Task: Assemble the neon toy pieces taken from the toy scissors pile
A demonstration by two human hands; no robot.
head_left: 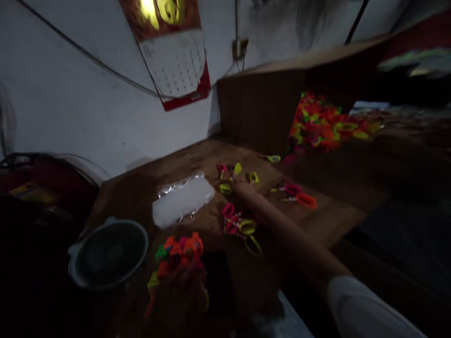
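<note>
My right hand (241, 188) reaches far across the table, its fingers drawn together at small scissors (237, 168) with a yellow handle; blur hides the exact grip. Scissors with pink handles (221, 170) lie just beside it. In deep shadow at the bottom, my left hand (179, 288) rests over a cluster of orange, green and pink plastic pieces (188, 244); how its fingers are bent is unclear. Between the two hands is a bunch of pink and yellow scissors (239, 224). Orange-handled scissors (306, 200) lie to the right of my right forearm.
A white stack in clear plastic (183, 199) lies on the wooden table (197, 157). A round basin (111, 253) stands at left. At the back right, a cardboard box (259, 105) lies open with a heap of bright scissors (322, 122). A calendar (176, 61) hangs on the wall.
</note>
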